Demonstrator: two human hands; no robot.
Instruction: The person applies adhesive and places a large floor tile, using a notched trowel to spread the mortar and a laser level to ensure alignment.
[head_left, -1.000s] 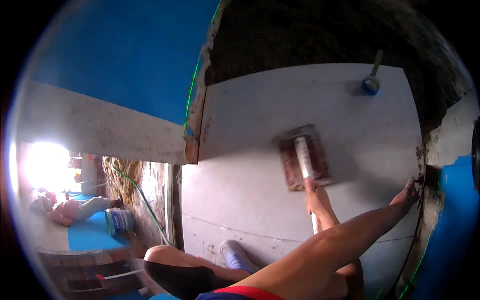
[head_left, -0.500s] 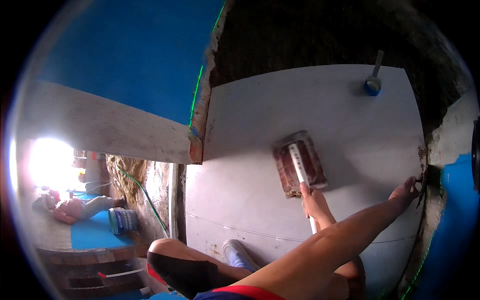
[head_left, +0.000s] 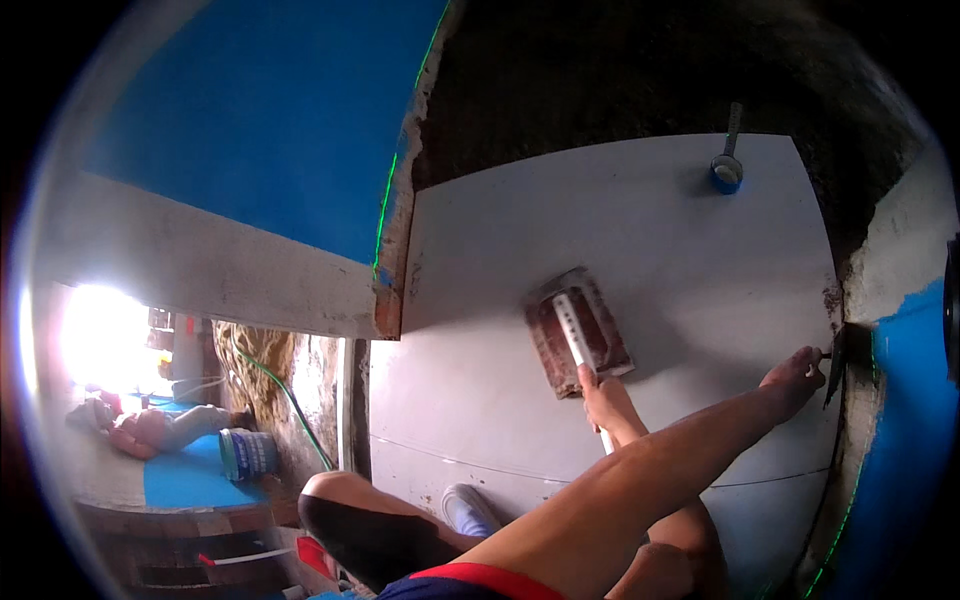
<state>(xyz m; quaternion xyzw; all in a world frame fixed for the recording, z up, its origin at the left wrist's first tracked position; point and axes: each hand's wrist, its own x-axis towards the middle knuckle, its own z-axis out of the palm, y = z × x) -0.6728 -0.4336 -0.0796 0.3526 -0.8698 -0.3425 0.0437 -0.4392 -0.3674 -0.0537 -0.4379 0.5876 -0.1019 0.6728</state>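
My right hand closes round the long white handle of a dirty, rectangular, brown-smeared pan, which is over the white board. My left arm crosses over the right one, reaching far right. There, by the board's right edge, my left hand has its fingers closed on a thin dark blade-like tool, seen nearly edge-on beside the wall edge. Its exact kind is too dark to tell.
Under the tools spreads the white board, bearing a blue cup-like thing with a grey handle. A blue-topped slab juts in at upper left. At left are another person, a bucket and a green hose.
The whole view has shifted slightly, so most things sit a little further left. Both hands keep their grips, with the pan and the dark tool in nearly the same places over the board.
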